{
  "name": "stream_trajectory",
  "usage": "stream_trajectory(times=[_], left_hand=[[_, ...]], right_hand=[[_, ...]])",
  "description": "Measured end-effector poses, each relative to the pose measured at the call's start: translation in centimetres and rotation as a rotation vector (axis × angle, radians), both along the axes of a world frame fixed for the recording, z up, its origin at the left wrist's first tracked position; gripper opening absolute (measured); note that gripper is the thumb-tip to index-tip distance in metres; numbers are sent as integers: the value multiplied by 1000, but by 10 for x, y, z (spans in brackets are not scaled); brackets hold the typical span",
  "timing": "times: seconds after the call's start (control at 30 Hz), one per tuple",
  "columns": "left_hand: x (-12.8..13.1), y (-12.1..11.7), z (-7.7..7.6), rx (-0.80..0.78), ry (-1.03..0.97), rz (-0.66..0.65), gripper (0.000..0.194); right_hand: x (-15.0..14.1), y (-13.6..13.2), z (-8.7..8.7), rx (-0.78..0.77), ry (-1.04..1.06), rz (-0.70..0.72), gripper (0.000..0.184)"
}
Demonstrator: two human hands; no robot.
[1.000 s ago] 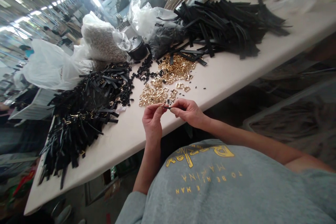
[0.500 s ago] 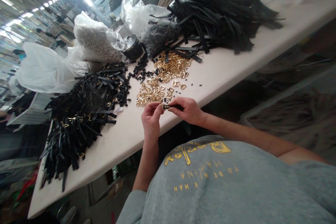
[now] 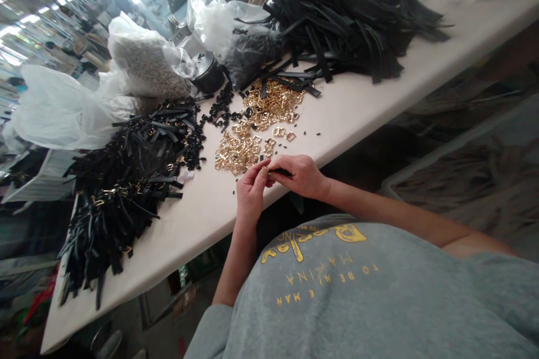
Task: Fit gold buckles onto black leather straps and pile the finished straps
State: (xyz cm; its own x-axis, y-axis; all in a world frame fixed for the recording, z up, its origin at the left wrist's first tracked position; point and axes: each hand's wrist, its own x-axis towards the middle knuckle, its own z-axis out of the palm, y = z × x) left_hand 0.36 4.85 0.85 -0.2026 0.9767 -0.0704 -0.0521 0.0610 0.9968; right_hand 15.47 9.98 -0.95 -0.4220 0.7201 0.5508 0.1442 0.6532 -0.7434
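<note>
My left hand [image 3: 251, 190] and my right hand [image 3: 306, 176] meet at the near edge of the table, both closed in a pinch. Between the right thumb and fingers runs a black strap [image 3: 283, 173]. At the left fingertips a small gold buckle [image 3: 265, 169] glints, mostly covered by the thumb. How the strap lies in the buckle is hidden. Just beyond the hands lies a pile of gold buckles [image 3: 238, 152], with a larger heap of gold buckles [image 3: 273, 102] behind it.
Black straps with gold buckles [image 3: 122, 190] cover the table's left end. Small black pieces [image 3: 193, 148] lie beside them. Loose black straps [image 3: 349, 28] are heaped at the back right. Plastic bags [image 3: 145, 56] and a dark tin [image 3: 208, 73] stand along the far side of the table [image 3: 353, 123].
My left hand has shifted slightly right, closer against my right hand. The strap and buckle are now more covered by the fingers. The view has moved a little.
</note>
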Motion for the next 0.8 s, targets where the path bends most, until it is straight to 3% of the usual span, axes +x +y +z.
stream_trajectory(times=[0.17, 0.4, 0.6, 0.8], left_hand=[[-2, 1, -1, 31, 65, 39, 35], [-13, 4, -1, -15, -187, 114, 29], [-8, 6, -6, -140, -430, 71, 30], [-2, 9, -17, -211, -564, 52, 31]], right_hand=[[-2, -1, 0, -116, 10, 49, 12], [9, 4, 10, -445, -58, 315, 16], [8, -1, 10, -240, -129, 207, 12], [0, -6, 7, -197, -147, 153, 7]])
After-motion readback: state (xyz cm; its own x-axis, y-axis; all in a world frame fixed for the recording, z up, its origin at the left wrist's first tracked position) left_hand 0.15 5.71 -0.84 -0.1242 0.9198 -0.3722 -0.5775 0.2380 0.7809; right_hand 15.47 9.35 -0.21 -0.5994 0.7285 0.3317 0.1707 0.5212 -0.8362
